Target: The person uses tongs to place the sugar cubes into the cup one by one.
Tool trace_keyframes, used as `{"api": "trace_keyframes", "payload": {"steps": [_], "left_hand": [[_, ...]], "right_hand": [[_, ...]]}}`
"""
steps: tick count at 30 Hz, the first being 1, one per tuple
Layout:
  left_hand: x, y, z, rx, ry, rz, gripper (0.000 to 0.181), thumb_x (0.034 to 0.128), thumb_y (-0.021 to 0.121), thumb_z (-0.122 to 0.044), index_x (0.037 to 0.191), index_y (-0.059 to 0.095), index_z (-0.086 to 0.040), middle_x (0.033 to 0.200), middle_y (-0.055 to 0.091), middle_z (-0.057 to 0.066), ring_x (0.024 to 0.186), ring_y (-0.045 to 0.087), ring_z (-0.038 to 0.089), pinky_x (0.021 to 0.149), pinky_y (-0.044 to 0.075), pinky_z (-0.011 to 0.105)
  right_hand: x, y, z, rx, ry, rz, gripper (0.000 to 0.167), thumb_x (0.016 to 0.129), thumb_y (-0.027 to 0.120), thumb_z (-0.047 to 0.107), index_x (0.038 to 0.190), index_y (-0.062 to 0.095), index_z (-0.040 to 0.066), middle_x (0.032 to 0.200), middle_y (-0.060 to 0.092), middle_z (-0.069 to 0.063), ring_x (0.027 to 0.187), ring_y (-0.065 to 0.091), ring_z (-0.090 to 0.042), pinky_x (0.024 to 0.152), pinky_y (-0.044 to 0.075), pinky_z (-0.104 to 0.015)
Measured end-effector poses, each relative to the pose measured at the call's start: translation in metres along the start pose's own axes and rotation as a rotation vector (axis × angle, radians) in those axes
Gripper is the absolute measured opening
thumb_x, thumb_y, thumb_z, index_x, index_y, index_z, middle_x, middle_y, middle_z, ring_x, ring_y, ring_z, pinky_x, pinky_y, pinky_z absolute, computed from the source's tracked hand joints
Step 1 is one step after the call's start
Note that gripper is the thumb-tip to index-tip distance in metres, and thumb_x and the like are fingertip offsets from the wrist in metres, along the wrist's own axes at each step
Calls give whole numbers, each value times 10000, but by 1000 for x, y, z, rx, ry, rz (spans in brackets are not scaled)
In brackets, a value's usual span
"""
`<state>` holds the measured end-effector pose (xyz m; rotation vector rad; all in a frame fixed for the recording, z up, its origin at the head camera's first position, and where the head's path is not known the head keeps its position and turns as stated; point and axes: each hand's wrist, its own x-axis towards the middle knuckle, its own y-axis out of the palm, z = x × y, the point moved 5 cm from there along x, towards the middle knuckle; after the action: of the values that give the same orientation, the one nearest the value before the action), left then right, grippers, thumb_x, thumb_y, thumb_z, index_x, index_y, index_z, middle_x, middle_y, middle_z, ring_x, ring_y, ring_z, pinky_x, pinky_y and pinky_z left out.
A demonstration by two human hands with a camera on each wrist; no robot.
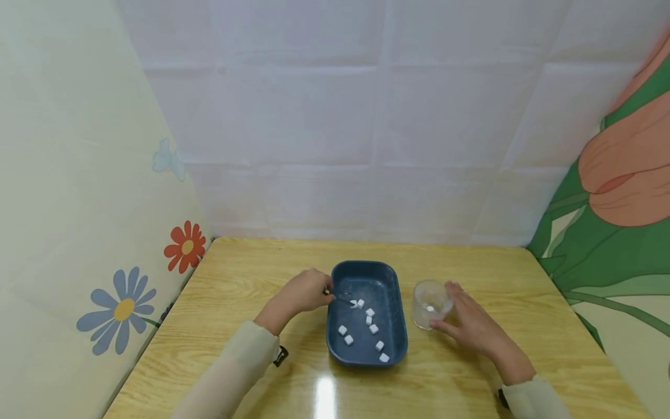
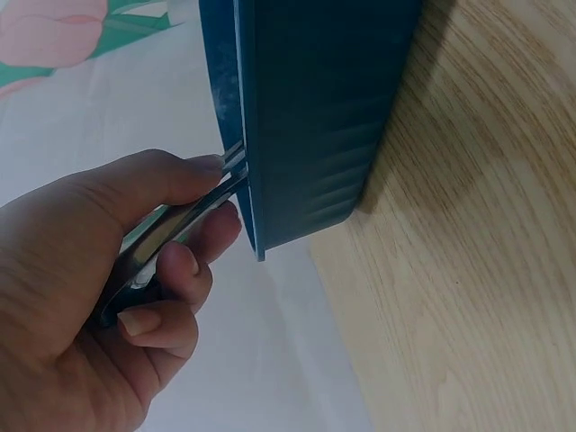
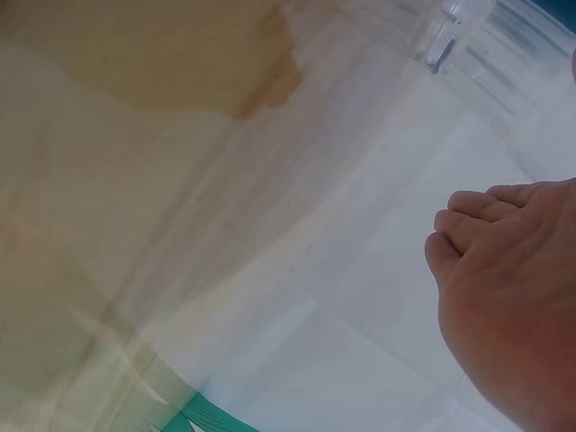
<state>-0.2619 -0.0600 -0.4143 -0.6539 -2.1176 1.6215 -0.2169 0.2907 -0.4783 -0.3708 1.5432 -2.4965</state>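
My left hand (image 1: pixel 309 290) grips a pair of small metal tongs (image 2: pixel 162 238) over the left rim of a dark blue rectangular tray (image 1: pixel 366 365). The tongs' tips reach into the tray beside a white cube (image 1: pixel 361 303); whether they pinch a cube is too small to tell. Several other white cubes lie scattered on the tray's floor. To the right of the tray, my right hand (image 1: pixel 473 323) holds a clear glass cup (image 1: pixel 421 311) from its right side, thumb at the near side. One white cube (image 1: pixel 430 309) shows inside the cup.
Both tray and cup stand on a light wooden table (image 1: pixel 262 256). A pale cloth wall (image 1: pixel 314 145) rises behind it, with flower-patterned panels on the left and right sides. Light glares off the table near its front.
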Motion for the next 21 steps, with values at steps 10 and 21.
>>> {"api": "trace_keyframes", "payload": {"steps": [10,21], "left_hand": [[4,5,0,15,-22,38,110,921,756,-214,896,771,-108,825,730,0,679,639,83,648,535,276],[7,5,-5,41,-53,66,126,914,769,-229,854,746,-121,735,656,-46,614,542,72,606,482,269]], "right_hand": [[1,0,0,-8,6,0,1087,891,675,614,1547,218,-122,1596,218,-341,1476,207,-512,1141,228,-660],[0,-2,5,-2,-20,-17,1036,895,701,562,1532,260,-126,1580,257,-346,1464,235,-517,1128,254,-662]]}}
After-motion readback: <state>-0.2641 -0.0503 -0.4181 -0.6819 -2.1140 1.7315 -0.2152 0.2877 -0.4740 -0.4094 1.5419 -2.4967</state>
